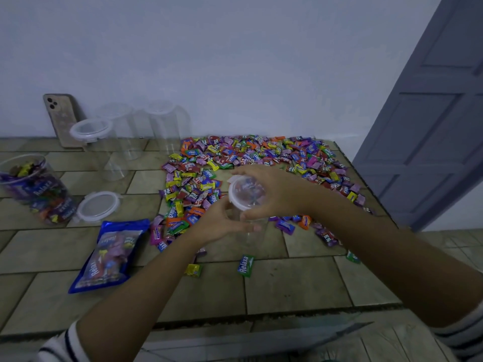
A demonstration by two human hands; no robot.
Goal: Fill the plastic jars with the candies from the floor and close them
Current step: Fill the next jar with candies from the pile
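A clear plastic jar (pixel 251 231) stands in the middle of the tiled floor, and my left hand (pixel 222 223) grips its side. My right hand (pixel 274 190) curls round its white-rimmed lid (pixel 244 193), which sits tilted at the jar's mouth. A wide heap of wrapped candies (pixel 235 163) in many colours spreads behind the jar. At the far left stands an open jar (pixel 34 189) full of candies, with a loose lid (pixel 99 206) lying beside it.
A lidded empty jar (pixel 104 150) and two more empty jars (pixel 146 126) stand by the wall, near a leaning phone (pixel 61 118). A blue Relaxa candy bag (pixel 109 254) lies at the left. Stray candies (pixel 245 265) lie in front. A grey door (pixel 431 113) stands at the right.
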